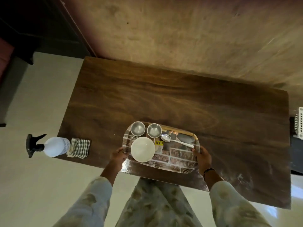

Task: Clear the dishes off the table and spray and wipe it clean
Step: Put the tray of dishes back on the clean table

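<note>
Both hands grip the tray at lower centre of frame: left hand on its left edge, right hand on its right edge. Can't tell if it's lifted off the bench. On tray: white bowl, two steel cups, spoon. Spray bottle and checked cloth touching, at bench's left edge.

Both hands, left hand and right hand, hold the tray with a white bowl, two steel cups and a spoon.
</note>
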`<control>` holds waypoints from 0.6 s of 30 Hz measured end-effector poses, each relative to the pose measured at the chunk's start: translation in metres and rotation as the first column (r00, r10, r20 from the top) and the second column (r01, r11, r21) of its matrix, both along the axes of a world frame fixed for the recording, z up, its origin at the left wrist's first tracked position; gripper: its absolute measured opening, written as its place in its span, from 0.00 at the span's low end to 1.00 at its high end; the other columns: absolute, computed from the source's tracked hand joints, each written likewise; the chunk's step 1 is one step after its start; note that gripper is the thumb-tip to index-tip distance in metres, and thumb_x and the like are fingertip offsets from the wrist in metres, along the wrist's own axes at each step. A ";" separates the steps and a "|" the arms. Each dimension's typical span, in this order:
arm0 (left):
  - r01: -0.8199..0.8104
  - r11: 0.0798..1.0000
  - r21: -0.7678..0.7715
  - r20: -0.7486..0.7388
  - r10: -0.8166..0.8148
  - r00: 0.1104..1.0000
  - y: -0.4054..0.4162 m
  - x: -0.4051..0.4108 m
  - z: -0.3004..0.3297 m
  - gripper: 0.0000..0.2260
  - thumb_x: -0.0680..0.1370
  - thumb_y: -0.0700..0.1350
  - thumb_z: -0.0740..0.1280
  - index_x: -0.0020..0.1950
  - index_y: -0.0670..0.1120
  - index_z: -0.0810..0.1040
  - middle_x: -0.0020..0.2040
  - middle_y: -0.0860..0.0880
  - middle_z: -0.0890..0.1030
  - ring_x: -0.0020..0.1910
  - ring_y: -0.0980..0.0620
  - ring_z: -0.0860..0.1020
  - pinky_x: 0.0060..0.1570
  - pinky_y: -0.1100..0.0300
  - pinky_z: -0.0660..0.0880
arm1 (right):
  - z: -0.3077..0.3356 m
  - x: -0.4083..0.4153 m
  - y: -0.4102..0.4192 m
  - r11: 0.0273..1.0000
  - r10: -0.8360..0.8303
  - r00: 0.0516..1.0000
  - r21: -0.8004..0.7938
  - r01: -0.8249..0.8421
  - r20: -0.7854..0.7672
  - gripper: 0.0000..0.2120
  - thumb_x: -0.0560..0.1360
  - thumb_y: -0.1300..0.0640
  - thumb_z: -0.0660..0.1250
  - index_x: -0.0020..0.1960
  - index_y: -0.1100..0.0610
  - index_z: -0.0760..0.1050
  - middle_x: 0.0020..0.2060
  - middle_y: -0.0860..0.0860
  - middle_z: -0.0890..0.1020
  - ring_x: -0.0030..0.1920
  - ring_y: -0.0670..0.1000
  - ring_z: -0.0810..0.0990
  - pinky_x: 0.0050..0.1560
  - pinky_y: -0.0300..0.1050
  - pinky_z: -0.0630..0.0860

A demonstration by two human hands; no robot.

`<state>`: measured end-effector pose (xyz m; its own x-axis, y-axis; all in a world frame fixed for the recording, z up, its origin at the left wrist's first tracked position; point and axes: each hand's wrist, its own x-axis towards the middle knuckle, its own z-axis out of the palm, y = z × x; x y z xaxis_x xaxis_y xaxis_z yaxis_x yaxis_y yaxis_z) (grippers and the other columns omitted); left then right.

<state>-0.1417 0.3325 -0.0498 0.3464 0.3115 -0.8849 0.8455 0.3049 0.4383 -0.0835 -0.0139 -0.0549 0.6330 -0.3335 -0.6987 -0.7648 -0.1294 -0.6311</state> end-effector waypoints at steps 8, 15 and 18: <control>-0.018 0.999 -0.039 -0.005 0.018 1.000 -0.024 0.028 -0.029 0.07 0.76 0.30 0.61 0.47 0.38 0.78 0.28 0.51 0.80 0.24 0.62 0.75 0.25 0.70 0.70 | -0.035 0.024 -0.025 0.994 0.006 0.998 -0.112 -0.013 -0.063 0.08 0.72 0.56 0.72 0.52 0.51 0.81 0.41 0.53 0.81 0.44 0.55 0.79 0.48 0.56 0.80; 0.039 0.996 -0.079 0.055 -0.035 0.998 -0.046 0.076 -0.024 0.08 0.81 0.35 0.57 0.56 0.42 0.73 0.45 0.46 0.77 0.36 0.59 0.76 0.28 0.74 0.73 | -0.041 0.072 -0.038 0.973 0.026 1.000 -0.228 -0.022 0.014 0.11 0.71 0.56 0.72 0.53 0.55 0.82 0.43 0.55 0.84 0.46 0.55 0.82 0.52 0.55 0.79; -0.006 0.999 -0.033 0.041 0.007 0.999 -0.045 0.091 -0.034 0.07 0.80 0.35 0.59 0.50 0.41 0.76 0.37 0.50 0.79 0.34 0.57 0.77 0.27 0.73 0.73 | -0.045 0.094 -0.036 0.970 0.052 0.998 -0.239 -0.040 0.047 0.09 0.73 0.59 0.71 0.52 0.56 0.82 0.39 0.53 0.81 0.42 0.51 0.79 0.49 0.49 0.78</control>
<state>-0.0509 0.2872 -0.0841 0.3805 0.2848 -0.8798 0.8251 0.3251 0.4621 0.0106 -0.0495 -0.0995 0.6851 -0.4556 -0.5684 -0.7213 -0.3148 -0.6169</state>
